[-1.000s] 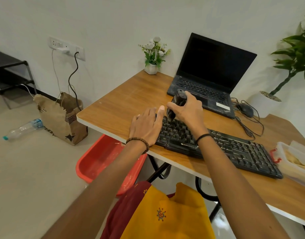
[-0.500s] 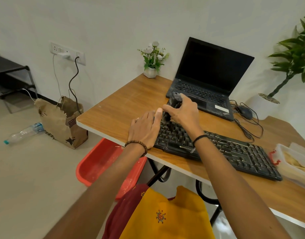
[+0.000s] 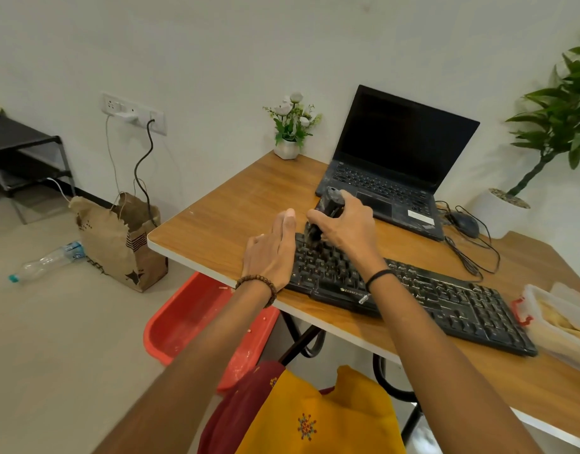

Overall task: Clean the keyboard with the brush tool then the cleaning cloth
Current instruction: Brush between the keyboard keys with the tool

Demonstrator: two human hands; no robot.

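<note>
Kbd (image 3: 413, 296) black w/ white key legends, on wood-grain tan desk (image 3: 236, 224). Behind kbd: black laptop (image 3: 396, 158). Brush tool (image 3: 328, 208) dark grey/black. Below desk: red tub (image 3: 190, 319); yellow cloth (image 3: 321, 417) w/ embroidered motif, maroon trim. Left of desk: brown bag (image 3: 118, 244), black star print.

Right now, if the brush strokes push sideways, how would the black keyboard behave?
The keyboard probably stays stiff, being a long rigid slab. It looks light, so it may slide on the smooth table; the left hand braces its end.

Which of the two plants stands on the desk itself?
The small white-flowered plant in the white pot stands on the desk, at its far corner left of the laptop. The tall leafy plant stands beyond the desk's edge.
</note>
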